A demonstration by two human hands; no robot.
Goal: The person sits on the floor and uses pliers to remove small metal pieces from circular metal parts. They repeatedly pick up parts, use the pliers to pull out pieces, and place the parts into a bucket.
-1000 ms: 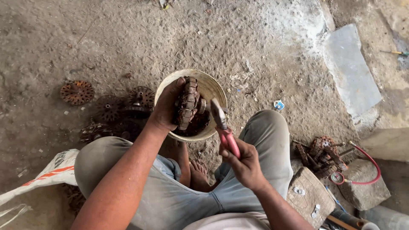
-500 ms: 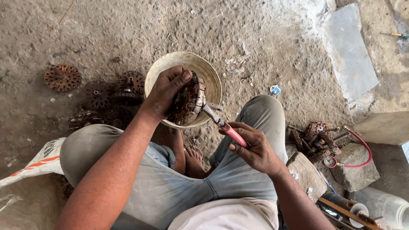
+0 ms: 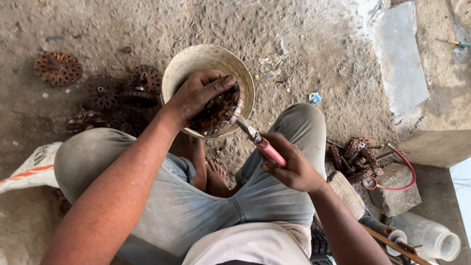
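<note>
Rusty wound motor core (image 3: 216,115) tilted over the pale bowl (image 3: 196,56), clamped under the left hand (image 3: 196,95) at the bowl's near rim. Red-handled pliers (image 3: 262,145) gripped tight in the right hand (image 3: 289,164), just nearer than the bowl, tips touching the core's lower edge.

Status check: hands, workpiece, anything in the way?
Left hand grips rusty coil over bowl. Right hand holds pliers, tip at coil. Nothing blocking.
</note>
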